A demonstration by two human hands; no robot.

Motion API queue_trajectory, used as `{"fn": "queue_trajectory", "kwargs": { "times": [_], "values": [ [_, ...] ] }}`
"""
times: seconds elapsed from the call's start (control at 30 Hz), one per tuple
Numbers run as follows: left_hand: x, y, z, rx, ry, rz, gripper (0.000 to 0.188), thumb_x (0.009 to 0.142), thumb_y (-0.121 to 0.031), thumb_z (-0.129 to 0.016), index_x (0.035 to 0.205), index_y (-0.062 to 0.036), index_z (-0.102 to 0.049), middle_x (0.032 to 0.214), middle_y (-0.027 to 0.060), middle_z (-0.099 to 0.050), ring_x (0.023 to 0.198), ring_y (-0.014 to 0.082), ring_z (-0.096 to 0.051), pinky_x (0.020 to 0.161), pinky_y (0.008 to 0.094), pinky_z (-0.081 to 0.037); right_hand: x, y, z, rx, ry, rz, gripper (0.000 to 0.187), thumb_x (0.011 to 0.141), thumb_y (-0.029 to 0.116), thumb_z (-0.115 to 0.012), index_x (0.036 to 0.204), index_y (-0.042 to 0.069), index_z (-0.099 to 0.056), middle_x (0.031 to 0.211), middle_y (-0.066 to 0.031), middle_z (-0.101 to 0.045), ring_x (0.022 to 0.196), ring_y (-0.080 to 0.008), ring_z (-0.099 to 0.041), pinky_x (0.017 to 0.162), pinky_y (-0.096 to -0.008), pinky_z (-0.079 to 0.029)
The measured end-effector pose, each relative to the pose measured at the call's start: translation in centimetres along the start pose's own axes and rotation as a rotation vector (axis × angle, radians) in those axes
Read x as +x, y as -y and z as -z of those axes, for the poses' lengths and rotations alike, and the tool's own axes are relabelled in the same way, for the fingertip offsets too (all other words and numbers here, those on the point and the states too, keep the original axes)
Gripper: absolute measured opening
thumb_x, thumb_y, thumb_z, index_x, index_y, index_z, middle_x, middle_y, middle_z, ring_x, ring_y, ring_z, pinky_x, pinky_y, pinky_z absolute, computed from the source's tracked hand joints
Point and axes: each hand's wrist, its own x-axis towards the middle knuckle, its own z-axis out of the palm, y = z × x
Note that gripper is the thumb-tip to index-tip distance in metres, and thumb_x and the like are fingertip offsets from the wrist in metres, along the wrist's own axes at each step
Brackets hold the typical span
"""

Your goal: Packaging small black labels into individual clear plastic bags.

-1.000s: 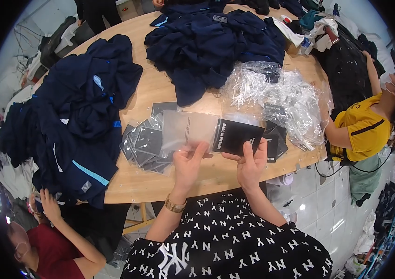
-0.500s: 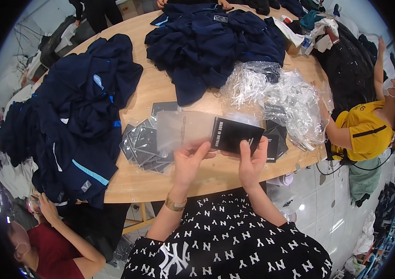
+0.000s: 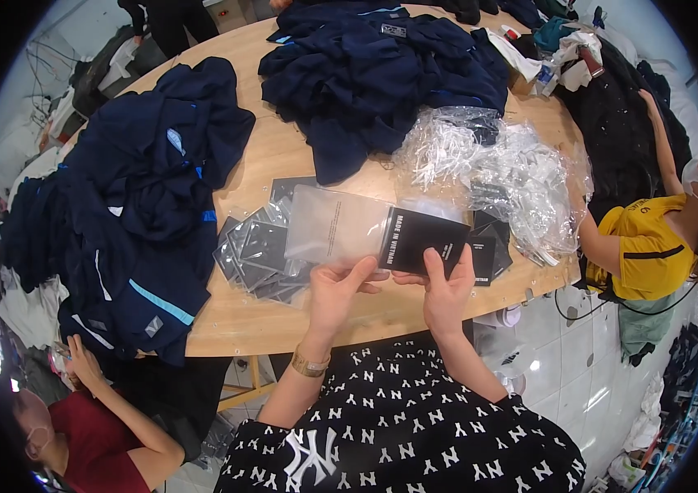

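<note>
Here the left hand point(image 3: 335, 292) is pinching the clear sleeve point(image 3: 328, 226) as the right hand point(image 3: 446, 292) is gripping the black card point(image 3: 415, 237) to its right, above the surface point(image 3: 252, 330); they're seemingly aligning edges, and the next move is calling for a steady sleeve. Any insertion is staying hard to judge. Versus half a second ago, the sleeve is tilting more, sitting slightly farther right.

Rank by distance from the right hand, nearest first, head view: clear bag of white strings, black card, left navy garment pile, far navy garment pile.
1. Black card: in the right hand, thumb on its face.
2. Clear bag of white strings: beyond the hand, to its right.
3. Far navy garment pile: across the table.
4. Left navy garment pile: table's left side.
</note>
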Motion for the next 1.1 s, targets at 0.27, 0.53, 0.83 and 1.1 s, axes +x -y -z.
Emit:
{"fn": "queue_trajectory", "kwargs": {
  "times": [0.27,0.53,0.83,1.1],
  "values": [
    [-0.2,-0.5,0.4,-0.016,0.012,0.049,0.016,0.084,-0.013,-0.058,0.091,0.0003,-0.064,0.08,0.0099,-0.065,0.071,0.017,-0.065,0.053,0.0204,-0.05,0.2,0.0,0.2,0.025,0.083,0.039,0.022,0.088,0.006,-0.047,0.106,-0.001,-0.037,0.092,-0.0149,-0.057,0.069,-0.0236,-0.063,0.055,-0.03,-0.056],
    [0.5,-0.3,0.8,-0.068,0.015,0.047,0.016,0.082,-0.016,-0.062,0.086,0.0004,-0.064,0.078,0.0085,-0.065,0.073,0.0141,-0.063,0.054,0.021,-0.049,1.2,0.8,0.4,-0.123,0.1,0.052,0.021,0.088,0.006,-0.048,0.105,-0.003,-0.038,0.087,-0.0153,-0.058,0.064,-0.0236,-0.063,0.053,-0.0296,-0.056],
    [0.5,-0.3,0.3,0.09,-0.015,-0.056,0.014,0.082,-0.013,-0.062,0.085,0.0013,-0.063,0.078,0.0075,-0.065,0.07,0.0118,-0.062,0.057,0.0217,-0.049,1.0,0.8,-0.1,-0.084,0.047,0.016,0.021,0.088,0.007,-0.048,0.104,-0.004,-0.04,0.088,-0.015,-0.058,0.064,-0.0238,-0.063,0.052,-0.0296,-0.056],
    [0.7,-0.2,-0.4,0.144,0.017,-0.198,0.016,0.079,-0.003,-0.063,0.093,0.0044,-0.06,0.083,0.0068,-0.064,0.071,0.0107,-0.06,0.063,0.0215,-0.049,0.9,1.7,-1.1,-0.16,0.077,0.079,0.018,0.088,0.003,-0.047,0.102,-0.004,-0.037,0.088,-0.0144,-0.058,0.069,-0.0213,-0.063,0.057,-0.0276,-0.057]
  ]
}}
